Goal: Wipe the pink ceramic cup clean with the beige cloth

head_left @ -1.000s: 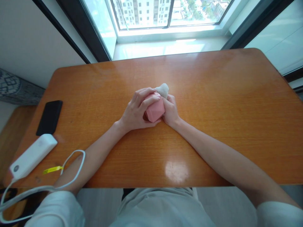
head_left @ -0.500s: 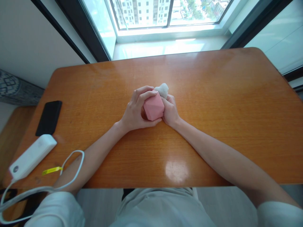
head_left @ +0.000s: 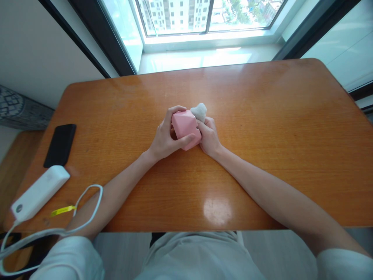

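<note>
Cupping a pink faceted block, the left hand supported it; the right hand gripped white cloth at its right, where gentle pressure seemed best.

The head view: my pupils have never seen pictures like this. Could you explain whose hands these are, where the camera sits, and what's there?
No machine here: these are a person's own bare hands, seen by a camera worn on the head, looking forward and down. The left hand holds a pink faceted object. The right hand grips a soft-looking whitish piece against its side; exactly what it is, I can't tell. On the left of the wooden table lie a black phone-like slab and a white bar-shaped device with a cable.
</note>
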`<state>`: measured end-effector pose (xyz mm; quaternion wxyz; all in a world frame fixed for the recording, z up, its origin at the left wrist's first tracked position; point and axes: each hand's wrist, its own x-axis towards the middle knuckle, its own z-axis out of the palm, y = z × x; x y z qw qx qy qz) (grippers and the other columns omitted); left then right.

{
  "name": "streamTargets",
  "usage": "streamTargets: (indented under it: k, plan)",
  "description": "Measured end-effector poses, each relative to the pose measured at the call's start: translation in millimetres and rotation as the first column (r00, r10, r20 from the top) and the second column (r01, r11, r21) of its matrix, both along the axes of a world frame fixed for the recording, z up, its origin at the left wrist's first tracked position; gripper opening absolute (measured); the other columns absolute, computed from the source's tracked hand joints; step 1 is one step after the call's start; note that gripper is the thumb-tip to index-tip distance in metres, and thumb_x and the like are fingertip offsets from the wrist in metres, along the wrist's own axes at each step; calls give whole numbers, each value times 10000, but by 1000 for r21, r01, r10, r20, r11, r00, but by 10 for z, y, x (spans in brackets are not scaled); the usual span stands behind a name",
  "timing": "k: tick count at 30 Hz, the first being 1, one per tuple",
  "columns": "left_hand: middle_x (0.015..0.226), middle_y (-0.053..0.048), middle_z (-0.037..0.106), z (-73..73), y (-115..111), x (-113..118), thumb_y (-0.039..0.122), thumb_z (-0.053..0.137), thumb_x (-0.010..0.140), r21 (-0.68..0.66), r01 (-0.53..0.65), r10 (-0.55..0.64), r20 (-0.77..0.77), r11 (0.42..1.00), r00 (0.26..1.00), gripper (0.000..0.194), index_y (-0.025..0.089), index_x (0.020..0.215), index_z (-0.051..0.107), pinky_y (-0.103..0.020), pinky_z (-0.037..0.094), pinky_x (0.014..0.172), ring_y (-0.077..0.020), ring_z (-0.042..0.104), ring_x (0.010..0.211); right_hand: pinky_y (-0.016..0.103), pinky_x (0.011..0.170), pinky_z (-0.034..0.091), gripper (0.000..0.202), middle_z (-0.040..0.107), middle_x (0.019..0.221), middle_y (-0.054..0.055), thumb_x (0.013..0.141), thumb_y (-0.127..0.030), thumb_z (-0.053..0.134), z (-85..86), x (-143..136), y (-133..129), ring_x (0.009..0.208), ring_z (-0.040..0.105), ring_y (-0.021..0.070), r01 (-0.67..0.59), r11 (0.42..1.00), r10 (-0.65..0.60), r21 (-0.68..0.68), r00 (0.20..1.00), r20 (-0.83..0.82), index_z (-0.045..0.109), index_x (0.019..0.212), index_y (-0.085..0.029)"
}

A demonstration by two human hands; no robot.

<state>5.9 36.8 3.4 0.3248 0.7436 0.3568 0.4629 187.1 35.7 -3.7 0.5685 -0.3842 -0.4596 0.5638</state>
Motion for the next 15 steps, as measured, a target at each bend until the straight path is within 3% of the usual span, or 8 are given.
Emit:
streamTargets:
  k: [2,7,12,15]
  plan:
    - [1285,-54,731,-6,7,-4,767,838,903,-85,6,-2,40,996,999,767,282,1435,574,-300,602,807,-178,719,955,311,647,344,436,556,698,-30,864,-561,846,33,-4,-11,685,431,135,14,1000,-13,-9,999,34,637,689,-221]
    - [1212,-40,760,73,9,-6,810,827,903,-238,-2,24,87,971,996,747,263,1375,637,-311,595,845,-189,715,975,307,635,341,498,534,681,-38,854,-636,856,100,-14,-43,661,415,127,-1,1000,1,-6,999,45,622,697,-225]
    - [1025,-43,764,209,-20,13,904,633,996,-429,-34,89,108,902,990,689,226,1082,719,-364,588,876,-222,702,942,304,629,331,492,516,673,-46,883,-658,846,120,-12,-73,655,389,125,-29,999,28,20,998,63,649,750,-227]
    - [965,-54,746,188,-17,11,921,533,1037,-463,-49,99,85,885,991,723,220,994,705,-392,613,873,-238,713,925,305,617,321,511,509,661,-43,881,-681,841,130,-12,-76,654,386,130,-32,999,32,5,996,78,649,738,-229]
